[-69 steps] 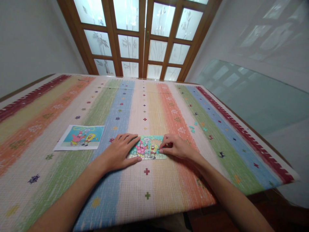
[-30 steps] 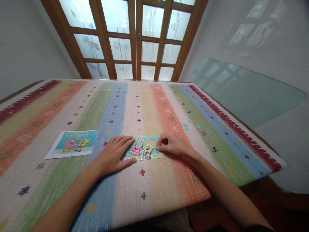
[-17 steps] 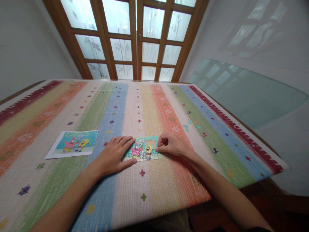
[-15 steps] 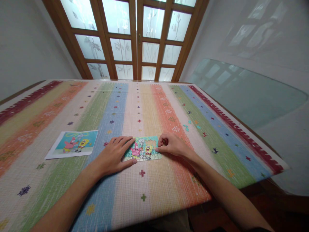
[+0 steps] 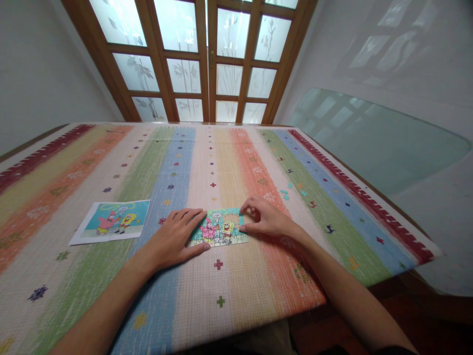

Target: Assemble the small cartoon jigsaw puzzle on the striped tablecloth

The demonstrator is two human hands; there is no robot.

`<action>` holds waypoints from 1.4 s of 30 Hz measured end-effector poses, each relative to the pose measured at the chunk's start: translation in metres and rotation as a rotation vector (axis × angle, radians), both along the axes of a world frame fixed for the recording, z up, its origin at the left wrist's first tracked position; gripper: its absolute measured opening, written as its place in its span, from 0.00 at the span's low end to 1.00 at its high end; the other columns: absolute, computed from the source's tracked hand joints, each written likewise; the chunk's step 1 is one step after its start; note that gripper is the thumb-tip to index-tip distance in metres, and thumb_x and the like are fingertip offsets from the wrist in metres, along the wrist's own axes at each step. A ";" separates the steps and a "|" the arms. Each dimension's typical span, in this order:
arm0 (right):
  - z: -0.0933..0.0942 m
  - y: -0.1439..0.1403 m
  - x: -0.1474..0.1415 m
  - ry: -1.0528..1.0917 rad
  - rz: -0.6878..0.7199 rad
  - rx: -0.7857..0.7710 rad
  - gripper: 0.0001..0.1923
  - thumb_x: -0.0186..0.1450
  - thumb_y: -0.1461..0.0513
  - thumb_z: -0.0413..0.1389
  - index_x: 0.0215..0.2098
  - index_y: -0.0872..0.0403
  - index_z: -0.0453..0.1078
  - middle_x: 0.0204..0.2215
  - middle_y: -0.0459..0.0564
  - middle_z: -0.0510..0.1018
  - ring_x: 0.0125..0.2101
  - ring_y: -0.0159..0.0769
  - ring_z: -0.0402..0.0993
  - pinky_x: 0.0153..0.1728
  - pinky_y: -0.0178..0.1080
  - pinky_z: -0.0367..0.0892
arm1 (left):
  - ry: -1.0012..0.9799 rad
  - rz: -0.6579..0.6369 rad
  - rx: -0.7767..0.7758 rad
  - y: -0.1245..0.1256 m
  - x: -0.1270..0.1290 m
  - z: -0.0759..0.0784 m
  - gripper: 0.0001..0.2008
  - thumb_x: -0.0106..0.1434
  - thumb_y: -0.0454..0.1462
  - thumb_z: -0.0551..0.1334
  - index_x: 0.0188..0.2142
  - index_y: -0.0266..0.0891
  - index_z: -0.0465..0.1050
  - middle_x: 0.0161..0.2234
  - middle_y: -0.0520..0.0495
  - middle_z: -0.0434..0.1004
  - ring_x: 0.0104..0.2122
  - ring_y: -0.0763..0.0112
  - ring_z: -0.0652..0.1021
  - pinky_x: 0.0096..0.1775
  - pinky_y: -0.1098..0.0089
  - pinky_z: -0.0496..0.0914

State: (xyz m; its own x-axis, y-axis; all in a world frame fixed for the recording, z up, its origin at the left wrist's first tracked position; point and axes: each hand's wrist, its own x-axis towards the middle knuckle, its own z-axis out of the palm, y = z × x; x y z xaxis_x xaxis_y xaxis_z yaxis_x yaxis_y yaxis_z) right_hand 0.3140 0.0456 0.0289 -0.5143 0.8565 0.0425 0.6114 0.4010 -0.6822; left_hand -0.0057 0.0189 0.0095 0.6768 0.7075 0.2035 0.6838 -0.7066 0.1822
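Teal puzzle point(image 5: 220, 229) stretches sideways, top away, left hand point(image 5: 175, 239) spread, right hand point(image 5: 266, 218) narrowly parted.

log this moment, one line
left hand: at left edge of puzzle; right hand: at its right edge; loose pieces: beyond right hand; picture: left of both hands

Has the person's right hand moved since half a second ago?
Yes: the right hand reaches slightly higher in the view, against the red cross printed below the puzzle, and its fingers stand further from the thumb.
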 end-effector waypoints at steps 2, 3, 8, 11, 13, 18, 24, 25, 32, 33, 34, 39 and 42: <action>0.000 0.001 0.002 -0.001 0.036 0.037 0.20 0.58 0.57 0.70 0.46 0.51 0.72 0.45 0.54 0.74 0.44 0.43 0.71 0.45 0.44 0.68 | -0.003 0.006 -0.008 0.000 0.000 0.001 0.33 0.71 0.56 0.57 0.66 0.41 0.57 0.62 0.38 0.69 0.58 0.49 0.70 0.59 0.50 0.65; 0.000 0.001 0.002 -0.004 0.053 0.054 0.22 0.58 0.58 0.70 0.48 0.50 0.71 0.48 0.54 0.74 0.47 0.45 0.71 0.49 0.46 0.68 | -0.007 0.008 -0.009 0.000 0.000 0.001 0.33 0.71 0.56 0.57 0.66 0.42 0.58 0.62 0.38 0.69 0.58 0.49 0.70 0.59 0.50 0.64; -0.004 0.002 0.000 -0.054 0.089 0.105 0.24 0.59 0.59 0.69 0.52 0.49 0.70 0.54 0.55 0.74 0.56 0.49 0.67 0.60 0.53 0.61 | -0.022 -0.001 -0.010 -0.001 0.000 0.001 0.32 0.71 0.56 0.57 0.66 0.42 0.58 0.62 0.38 0.68 0.58 0.49 0.70 0.59 0.50 0.64; -0.004 0.002 -0.002 -0.058 0.085 0.086 0.23 0.59 0.61 0.68 0.52 0.48 0.70 0.52 0.54 0.75 0.55 0.49 0.69 0.59 0.53 0.62 | -0.026 -0.001 -0.017 -0.001 0.001 0.001 0.32 0.70 0.56 0.57 0.66 0.42 0.58 0.62 0.37 0.69 0.58 0.48 0.70 0.59 0.48 0.64; -0.004 0.001 -0.004 -0.045 0.082 0.080 0.23 0.60 0.62 0.68 0.52 0.49 0.70 0.52 0.54 0.75 0.54 0.49 0.69 0.58 0.52 0.63 | -0.021 0.002 -0.019 -0.001 0.001 0.000 0.33 0.70 0.55 0.57 0.66 0.41 0.58 0.62 0.37 0.69 0.58 0.48 0.70 0.59 0.48 0.64; -0.003 -0.001 -0.006 -0.030 0.058 0.049 0.23 0.58 0.64 0.68 0.51 0.48 0.70 0.51 0.53 0.75 0.53 0.48 0.69 0.57 0.51 0.64 | -0.005 0.003 -0.013 0.000 0.001 0.001 0.33 0.71 0.56 0.57 0.66 0.41 0.57 0.62 0.37 0.68 0.59 0.48 0.70 0.59 0.50 0.64; -0.004 -0.002 -0.009 -0.036 0.071 0.092 0.20 0.60 0.62 0.68 0.50 0.49 0.71 0.49 0.54 0.76 0.51 0.48 0.69 0.56 0.51 0.64 | -0.002 0.018 0.006 -0.001 0.003 0.000 0.33 0.70 0.55 0.58 0.66 0.41 0.55 0.61 0.37 0.69 0.58 0.48 0.71 0.58 0.51 0.64; -0.005 -0.002 -0.009 -0.037 0.075 0.102 0.20 0.60 0.61 0.68 0.50 0.50 0.72 0.49 0.54 0.76 0.51 0.47 0.69 0.56 0.50 0.64 | -0.003 0.020 0.011 -0.001 0.003 0.000 0.33 0.70 0.54 0.58 0.66 0.41 0.55 0.61 0.37 0.69 0.57 0.48 0.71 0.58 0.52 0.64; -0.009 -0.004 -0.009 -0.045 0.055 0.154 0.24 0.61 0.60 0.66 0.54 0.51 0.70 0.50 0.55 0.76 0.52 0.48 0.69 0.54 0.50 0.66 | -0.007 0.017 0.050 -0.003 0.005 0.002 0.33 0.70 0.54 0.57 0.66 0.39 0.55 0.60 0.37 0.70 0.56 0.49 0.72 0.57 0.52 0.65; -0.009 -0.004 -0.009 -0.042 0.058 0.170 0.23 0.62 0.60 0.66 0.54 0.50 0.70 0.49 0.54 0.76 0.52 0.47 0.69 0.54 0.50 0.66 | -0.006 0.018 0.050 -0.003 0.005 0.002 0.33 0.70 0.54 0.57 0.66 0.39 0.55 0.60 0.37 0.70 0.56 0.48 0.72 0.57 0.52 0.65; -0.010 -0.004 -0.009 -0.041 0.063 0.186 0.22 0.62 0.60 0.66 0.54 0.50 0.70 0.49 0.54 0.76 0.51 0.47 0.69 0.54 0.50 0.66 | -0.006 0.020 0.050 -0.002 0.005 0.002 0.33 0.70 0.54 0.57 0.66 0.38 0.55 0.60 0.37 0.70 0.56 0.48 0.72 0.57 0.52 0.65; -0.010 -0.003 -0.012 -0.025 0.101 0.239 0.19 0.63 0.59 0.66 0.51 0.50 0.72 0.48 0.54 0.78 0.50 0.47 0.70 0.54 0.50 0.66 | -0.011 0.022 0.058 -0.002 0.006 0.000 0.34 0.70 0.54 0.58 0.67 0.39 0.55 0.60 0.38 0.70 0.56 0.49 0.72 0.57 0.52 0.65; -0.010 0.002 -0.008 0.004 0.044 0.285 0.12 0.66 0.59 0.64 0.46 0.50 0.74 0.46 0.53 0.80 0.48 0.45 0.72 0.53 0.48 0.66 | -0.010 0.022 0.066 -0.002 0.006 0.001 0.33 0.70 0.54 0.57 0.67 0.39 0.55 0.60 0.38 0.71 0.56 0.48 0.72 0.57 0.52 0.65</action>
